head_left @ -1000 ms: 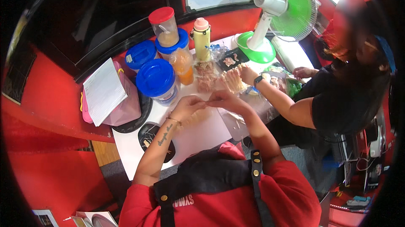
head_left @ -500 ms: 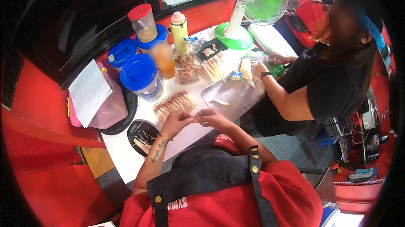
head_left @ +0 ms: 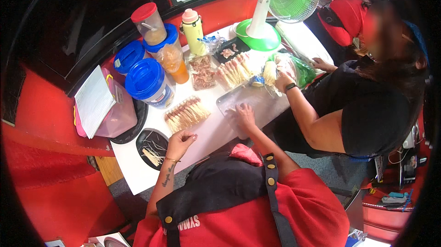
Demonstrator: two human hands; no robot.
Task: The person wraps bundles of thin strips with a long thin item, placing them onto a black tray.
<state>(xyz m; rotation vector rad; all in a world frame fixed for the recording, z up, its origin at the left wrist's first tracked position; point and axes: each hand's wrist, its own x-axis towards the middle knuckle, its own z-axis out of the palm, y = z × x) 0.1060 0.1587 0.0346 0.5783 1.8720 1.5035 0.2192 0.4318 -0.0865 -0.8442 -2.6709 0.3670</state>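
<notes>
A: Since the frame of half a sec. ago, the R hand (head_left: pixel 244 115) is parting from the L hand (head_left: pixel 181 143) and is now resting on the cutting board (head_left: pixel 271 103).

B: OK. Going L to R, why are things sitting so?

A: The black plate (head_left: pixel 141 146) is lying by the L forearm, w/ loose pale strands (head_left: pixel 151 156) on it, prob. to be within easy reach. Next, the row of wrapped bundles (head_left: pixel 187 114) is lying side by side, I think so that each one is staying neat. Behind, the meat packs (head_left: pixel 203 73) and the second row of bundles (head_left: pixel 234 70) are standing near the board, prob. so both workers are sharing them.

B: And the hands, pls?

A: The L hand is bending its thumb and fingertips toward each other, like pinching; I cannot tell if they are touching or holding smth. The R hand is spreading its fingers, palm down; what is lying under them, I cannot tell.

B: So where is the row, relative to them?

A: It is lying on the white table (head_left: pixel 131 173), just beyond the L fingertips, and to the left of the R hand, apart from it. The co-worker's hand (head_left: pixel 285 82) is staying farther right, beside a pale bundle (head_left: pixel 269 73).
</notes>
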